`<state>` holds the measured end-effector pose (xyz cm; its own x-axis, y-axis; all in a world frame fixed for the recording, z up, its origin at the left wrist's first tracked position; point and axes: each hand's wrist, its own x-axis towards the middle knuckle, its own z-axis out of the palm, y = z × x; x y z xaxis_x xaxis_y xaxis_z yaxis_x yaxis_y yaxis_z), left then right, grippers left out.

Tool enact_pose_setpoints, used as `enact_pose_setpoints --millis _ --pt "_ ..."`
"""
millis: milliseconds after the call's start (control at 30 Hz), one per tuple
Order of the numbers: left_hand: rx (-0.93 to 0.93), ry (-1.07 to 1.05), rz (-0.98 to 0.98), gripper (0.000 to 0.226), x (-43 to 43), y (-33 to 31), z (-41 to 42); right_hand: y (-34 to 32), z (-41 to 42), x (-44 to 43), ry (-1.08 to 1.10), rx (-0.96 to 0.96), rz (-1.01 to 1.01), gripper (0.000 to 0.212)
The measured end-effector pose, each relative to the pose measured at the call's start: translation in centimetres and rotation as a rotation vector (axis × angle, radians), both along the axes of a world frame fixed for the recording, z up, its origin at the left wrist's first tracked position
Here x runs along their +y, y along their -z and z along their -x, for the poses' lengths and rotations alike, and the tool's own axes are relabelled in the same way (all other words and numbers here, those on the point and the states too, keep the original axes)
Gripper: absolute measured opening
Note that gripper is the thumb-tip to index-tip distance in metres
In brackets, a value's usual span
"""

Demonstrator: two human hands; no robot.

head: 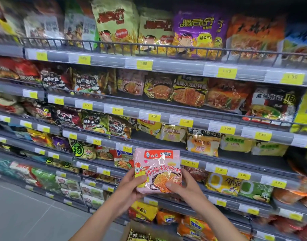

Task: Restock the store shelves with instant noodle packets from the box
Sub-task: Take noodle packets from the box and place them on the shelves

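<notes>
both hands grip pink noodle pkt (pixel 158 171)

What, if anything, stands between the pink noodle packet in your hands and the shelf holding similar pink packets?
Nothing visible does. The left hand and right hand hold the pink plastic noodle packet in open air before the shelves; the similar pink packets stand higher up.

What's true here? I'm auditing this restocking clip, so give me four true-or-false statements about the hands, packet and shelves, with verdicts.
1. The left hand and right hand both grip the pink noodle packet. True.
2. The pink noodle packet rests on a shelf. False: it is held in front of the shelves.
3. Yellow price tags line the shelf edges. True.
4. The cardboard box stands on the top shelf. False: it sits low, below the hands.
</notes>
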<state>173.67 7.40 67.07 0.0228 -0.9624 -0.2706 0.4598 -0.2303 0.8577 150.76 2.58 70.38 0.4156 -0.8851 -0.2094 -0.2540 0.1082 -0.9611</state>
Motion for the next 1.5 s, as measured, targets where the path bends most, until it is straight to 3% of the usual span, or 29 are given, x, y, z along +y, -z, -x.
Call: enact_pose_setpoints --millis 100,267,300,367,433,500,700,900,1233,1267,1400,1500 --pt "-0.053 -0.010 0.067 0.104 -1.4 -2.6 -2.5 -2.1 -2.6 -1.4 -0.019 -0.017 0.065 0.081" --pt "-0.073 -0.057 0.152 0.102 -3.8 -6.8 -7.0 -5.0 -7.2 -3.8 0.055 0.018 0.167 0.102" --pt "-0.064 -0.060 0.178 0.095 -4.4 -7.6 -7.7 -5.7 -8.2 -4.1 0.079 0.021 0.205 0.101" --pt "-0.060 -0.078 0.222 0.059 -5.5 -9.2 -9.0 -6.9 -10.0 -4.9 0.118 0.029 0.286 0.099" --pt "-0.061 -0.091 0.245 0.041 -6.3 -10.5 -10.3 -8.2 -12.0 -5.7 0.159 0.035 0.319 0.081" --pt "-0.038 -0.103 0.238 0.046 -7.0 -11.3 -11.5 -9.1 -13.5 -6.5 0.172 0.014 0.294 0.073" --pt "0.148 -0.067 0.175 0.081 -8.8 -11.3 -14.8 -10.3 -16.2 -8.3 0.133 0.069 0.203 0.092" --pt "0.207 0.014 0.183 0.061 -9.4 -10.7 -16.5 -12.0 -17.0 -9.0 0.058 0.122 0.057 0.029" --pt "0.274 -0.015 0.149 0.049 -9.5 -9.1 -17.4 -14.5 -18.6 -10.7 0.149 -0.068 -0.082 0.014" --pt "0.273 -0.045 0.130 0.053 -9.4 -8.8 -17.4 -15.2 -18.7 -11.3 0.167 -0.081 -0.082 0.016" --pt "0.267 -0.023 0.095 0.103 -9.1 -7.6 -17.6 -18.4 -19.6 -13.3 0.209 -0.136 -0.027 0.021" --pt "0.296 -0.035 0.093 0.104 -8.4 -7.4 -17.5 -20.5 -21.2 -15.1 0.274 -0.142 0.011 0.027"
